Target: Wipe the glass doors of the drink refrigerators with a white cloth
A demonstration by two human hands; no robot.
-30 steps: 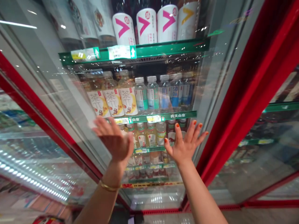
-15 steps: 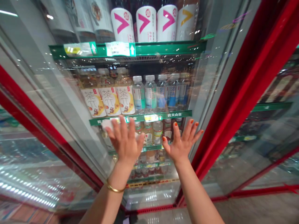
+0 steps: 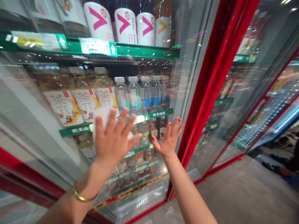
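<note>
My left hand (image 3: 111,140), with a gold bracelet (image 3: 81,194) at the wrist, is raised in front of the glass door of a drinks fridge. Its fingers are spread. A thin white sheet (image 3: 101,114), like a tissue or cloth, lies flat behind that palm, mostly covered by it. To the right, my right hand (image 3: 168,139) is open too, fingers apart with orange nails and nothing held. It is over the glass near the red door frame (image 3: 206,84). Whether either palm touches the glass cannot be told for certain.
Behind the glass, green-edged shelves (image 3: 147,49) carry tea bottles (image 3: 87,102), soda water bottles (image 3: 146,93) and large white-labelled bottles (image 3: 123,28). More glass doors continue to the right. A person's shoes (image 3: 272,168) show on the grey floor (image 3: 224,193) at far right.
The view has turned to the right, so the shelves and door frame sit further left. The left hand appears larger and nearer; both hands remain spread, and the white sheet is still behind the left palm.
</note>
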